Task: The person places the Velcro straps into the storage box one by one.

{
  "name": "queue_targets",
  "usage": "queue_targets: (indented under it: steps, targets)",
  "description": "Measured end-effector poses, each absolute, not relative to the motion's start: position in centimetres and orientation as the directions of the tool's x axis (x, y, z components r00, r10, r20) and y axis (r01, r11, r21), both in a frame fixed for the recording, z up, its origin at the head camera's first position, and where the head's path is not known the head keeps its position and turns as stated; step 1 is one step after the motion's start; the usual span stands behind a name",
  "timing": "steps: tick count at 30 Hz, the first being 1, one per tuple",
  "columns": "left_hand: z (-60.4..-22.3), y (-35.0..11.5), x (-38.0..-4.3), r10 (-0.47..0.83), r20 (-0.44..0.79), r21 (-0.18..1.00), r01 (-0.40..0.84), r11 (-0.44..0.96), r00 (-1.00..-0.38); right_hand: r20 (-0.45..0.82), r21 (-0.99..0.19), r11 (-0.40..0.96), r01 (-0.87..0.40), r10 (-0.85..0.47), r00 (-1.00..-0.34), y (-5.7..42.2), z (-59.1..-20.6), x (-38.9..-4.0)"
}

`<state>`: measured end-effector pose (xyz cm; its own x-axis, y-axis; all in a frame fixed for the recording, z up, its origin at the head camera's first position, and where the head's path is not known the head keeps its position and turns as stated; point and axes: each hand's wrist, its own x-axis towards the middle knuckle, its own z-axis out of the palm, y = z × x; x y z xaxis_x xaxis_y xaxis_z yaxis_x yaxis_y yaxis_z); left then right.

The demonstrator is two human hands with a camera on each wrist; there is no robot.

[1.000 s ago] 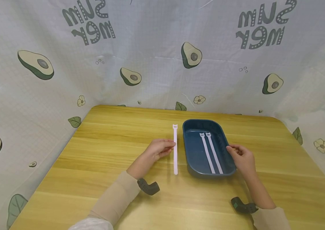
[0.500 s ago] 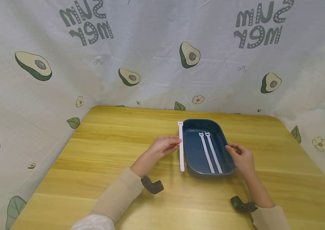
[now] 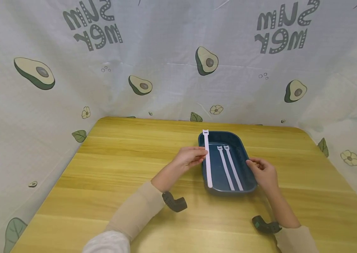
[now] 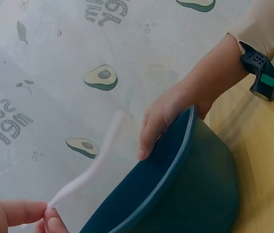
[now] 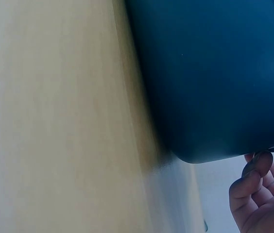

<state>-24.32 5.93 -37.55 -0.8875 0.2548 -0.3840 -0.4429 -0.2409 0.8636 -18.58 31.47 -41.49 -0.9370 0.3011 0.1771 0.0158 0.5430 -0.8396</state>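
My left hand (image 3: 189, 157) pinches a pale pink-white hook-and-loop cable tie (image 3: 208, 168) near its middle. The tie hangs over the left part of a dark blue plastic bin (image 3: 227, 137), slotted head towards the back. In the left wrist view this tie (image 4: 91, 172) bends upward from the fingertips, above the bin's rim. Inside the bin, two similar cable ties lie side by side, a left one (image 3: 226, 168) and a right one (image 3: 234, 166). My right hand (image 3: 264, 174) grips the bin's right rim. The right wrist view shows that hand (image 5: 263, 194) at the bin's edge.
The bin stands on a wooden table (image 3: 128, 140), towards its back right. A printed curtain (image 3: 166, 45) with avocados rises behind the table and along both sides. Each wrist wears a dark device, one left (image 3: 174, 202) and one right (image 3: 265, 225).
My left hand has carried the cable tie rightward, from beside the bin to over its left side. The right hand stays on the rim. The view has shifted slightly.
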Motion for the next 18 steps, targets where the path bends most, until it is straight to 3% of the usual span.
queue_targets:
  steps: [18]
  targets:
    - [-36.7, 9.5, -24.5, 0.289, -0.386, 0.865, -0.452, -0.217, -0.876, 0.151, -0.83, 0.556, 0.035, 0.285, -0.947, 31.6, -41.3, -18.6]
